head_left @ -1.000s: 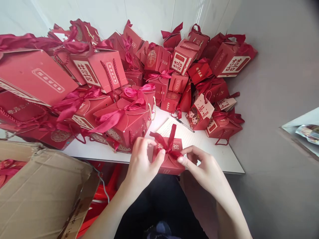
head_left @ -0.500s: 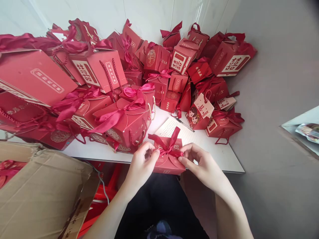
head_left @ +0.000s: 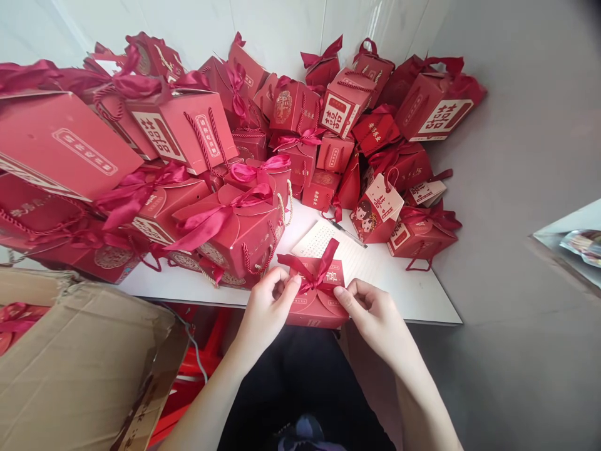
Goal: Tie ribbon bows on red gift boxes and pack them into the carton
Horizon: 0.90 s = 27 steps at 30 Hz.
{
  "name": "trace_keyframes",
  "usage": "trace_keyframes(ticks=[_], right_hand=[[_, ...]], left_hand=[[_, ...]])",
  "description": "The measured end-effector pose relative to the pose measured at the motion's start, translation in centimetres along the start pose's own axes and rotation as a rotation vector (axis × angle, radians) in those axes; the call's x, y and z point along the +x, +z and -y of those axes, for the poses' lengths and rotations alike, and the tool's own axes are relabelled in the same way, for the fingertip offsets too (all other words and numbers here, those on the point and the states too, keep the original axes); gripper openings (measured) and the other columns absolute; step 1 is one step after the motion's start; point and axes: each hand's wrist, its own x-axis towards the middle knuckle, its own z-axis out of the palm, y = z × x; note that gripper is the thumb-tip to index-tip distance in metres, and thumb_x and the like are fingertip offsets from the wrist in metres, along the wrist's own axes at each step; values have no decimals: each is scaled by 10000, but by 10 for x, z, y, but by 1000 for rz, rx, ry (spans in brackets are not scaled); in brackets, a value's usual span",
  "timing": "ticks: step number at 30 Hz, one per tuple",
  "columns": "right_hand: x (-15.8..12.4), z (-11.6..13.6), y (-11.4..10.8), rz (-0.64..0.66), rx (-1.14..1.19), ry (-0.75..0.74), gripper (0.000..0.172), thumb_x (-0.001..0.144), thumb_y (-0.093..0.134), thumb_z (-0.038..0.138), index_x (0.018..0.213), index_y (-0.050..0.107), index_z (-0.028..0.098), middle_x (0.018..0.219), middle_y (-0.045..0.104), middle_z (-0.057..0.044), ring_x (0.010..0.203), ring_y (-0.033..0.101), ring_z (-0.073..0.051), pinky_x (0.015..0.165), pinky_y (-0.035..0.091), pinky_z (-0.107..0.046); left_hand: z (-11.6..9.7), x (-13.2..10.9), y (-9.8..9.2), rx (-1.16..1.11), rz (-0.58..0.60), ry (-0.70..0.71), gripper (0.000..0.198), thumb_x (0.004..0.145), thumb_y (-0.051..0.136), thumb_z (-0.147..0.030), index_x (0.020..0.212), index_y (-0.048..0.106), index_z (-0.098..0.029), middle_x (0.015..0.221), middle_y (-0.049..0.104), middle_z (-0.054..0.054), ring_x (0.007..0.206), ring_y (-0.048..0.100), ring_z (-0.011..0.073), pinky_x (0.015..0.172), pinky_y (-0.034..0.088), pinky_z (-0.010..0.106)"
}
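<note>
A small red gift box (head_left: 315,316) with light printed characters rests at the table's front edge, right before me. Tied across its top is a dark red ribbon (head_left: 315,280), its two tails standing up and its loops spread to the sides. My left hand (head_left: 270,304) pinches the ribbon's left loop between thumb and forefinger. On the other side my right hand (head_left: 373,308) pinches the right loop the same way, close to the knot. Both hands' remaining fingers are curled in.
Many red gift boxes (head_left: 188,134) are piled along the wall. A written notebook (head_left: 364,263) and a pen (head_left: 346,232) lie on the white table (head_left: 422,300) behind my box. To the left stands an open cardboard carton (head_left: 79,369) with red boxes inside; a grey wall (head_left: 507,219) borders the right.
My right hand's fingers have shifted slightly left, nearer the knot, and its grip on the loop has changed. The left hand stays almost where it was.
</note>
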Motion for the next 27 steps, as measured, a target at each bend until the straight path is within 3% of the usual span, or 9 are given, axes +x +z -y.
trace_keyframes(ticks=[7,15,19,27], right_hand=[[-1,4,2,-55,-29,2,458,807,472,612,623,422,195,541,332,52,521,285,-96,493,239,-228],[7,-6,3,47,336,44,447,759,582,574,607,407,192,550,313,61,527,253,-87,499,213,-223],[10,-8,1,94,490,76,449,737,634,548,605,408,183,567,381,51,537,298,-82,516,246,-213],[18,-23,-2,185,691,93,414,758,663,468,618,402,177,585,385,52,531,308,-69,519,241,-215]], left_hand=[[-4,-2,1,19,5,-10,300,853,490,-394,651,396,-194,607,397,-53,581,402,95,569,338,212],[-3,-3,-6,4,68,-59,280,875,459,-408,696,432,-194,646,426,-54,623,427,94,616,350,206],[-2,1,-12,-19,157,-73,285,884,437,-410,699,413,-194,635,379,-57,612,401,93,604,342,208],[4,8,-19,-24,250,-18,273,882,430,-405,710,412,-195,651,373,-49,581,358,93,557,321,213]])
